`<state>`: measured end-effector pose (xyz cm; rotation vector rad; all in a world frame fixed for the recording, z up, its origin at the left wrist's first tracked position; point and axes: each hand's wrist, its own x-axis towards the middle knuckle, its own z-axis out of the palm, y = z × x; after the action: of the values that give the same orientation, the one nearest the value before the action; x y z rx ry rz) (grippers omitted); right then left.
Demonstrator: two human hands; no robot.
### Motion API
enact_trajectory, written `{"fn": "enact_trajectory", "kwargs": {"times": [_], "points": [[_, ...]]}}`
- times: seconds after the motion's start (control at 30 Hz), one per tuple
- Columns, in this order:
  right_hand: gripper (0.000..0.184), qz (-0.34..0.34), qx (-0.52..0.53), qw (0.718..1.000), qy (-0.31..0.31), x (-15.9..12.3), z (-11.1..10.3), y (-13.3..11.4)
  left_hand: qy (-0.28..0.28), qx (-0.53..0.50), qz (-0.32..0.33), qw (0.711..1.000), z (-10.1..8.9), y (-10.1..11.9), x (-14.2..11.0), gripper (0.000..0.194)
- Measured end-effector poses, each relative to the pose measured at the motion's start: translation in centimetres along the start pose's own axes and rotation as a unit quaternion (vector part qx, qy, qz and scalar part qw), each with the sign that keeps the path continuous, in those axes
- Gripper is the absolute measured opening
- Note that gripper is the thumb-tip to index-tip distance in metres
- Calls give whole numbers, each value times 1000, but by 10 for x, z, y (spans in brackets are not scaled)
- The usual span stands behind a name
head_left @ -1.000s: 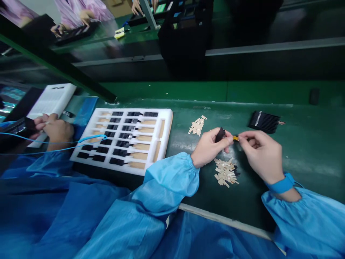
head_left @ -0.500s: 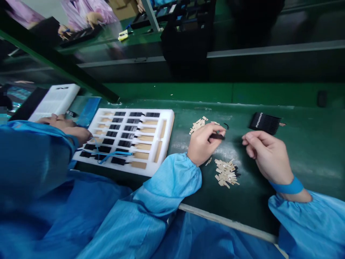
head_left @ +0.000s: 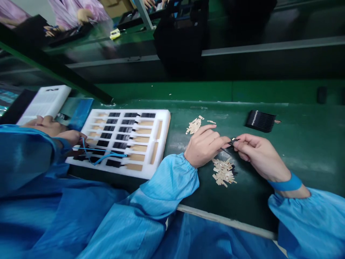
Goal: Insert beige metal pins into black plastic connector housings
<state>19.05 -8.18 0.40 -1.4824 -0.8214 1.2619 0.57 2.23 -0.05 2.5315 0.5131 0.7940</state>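
Closer now, my left hand [head_left: 203, 145] and right hand [head_left: 260, 154] have met right of mid-frame, both grips pinching the small black part [head_left: 233, 141]. I think I'm working its tip; next needs a steady hold.

Over the counter [head_left: 304, 158], the left hand [head_left: 203, 145], back upward, and the right hand [head_left: 258, 154], thumb side showing, pinch with fingertips nearly meeting. The left forearm [head_left: 157, 196] and right forearm [head_left: 309, 216] cross the counter's near edge.

Small black part [head_left: 232, 142], partly hidden
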Motion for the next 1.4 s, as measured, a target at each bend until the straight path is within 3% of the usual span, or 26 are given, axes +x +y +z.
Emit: {"fn": "enact_trajectory", "kwargs": {"times": [0.07,0.13,0.23,0.37,0.63,0.93,1.4], "points": [[24,-28,-15,998,59,0,2,-1,-16,-51,-64,996,2,2,-1,27],[21,-66,-41,990,121,1,4,-2,-31,-146,-163,975,6,4,-1,42],[15,-107,-80,977,165,-1,5,-2,-56,-337,-278,898,12,6,-1,34],[13,-125,-137,970,154,-4,6,1,-81,-482,-335,805,19,5,1,29],[13,-170,-218,950,142,-5,8,9,-93,-591,-383,704,17,8,3,29],[9,-215,-250,934,134,-6,8,10,-101,-609,-406,674,14,11,5,34],[7,-244,-291,913,149,-6,10,11,-95,-609,-408,674,13,12,5,33]]}}
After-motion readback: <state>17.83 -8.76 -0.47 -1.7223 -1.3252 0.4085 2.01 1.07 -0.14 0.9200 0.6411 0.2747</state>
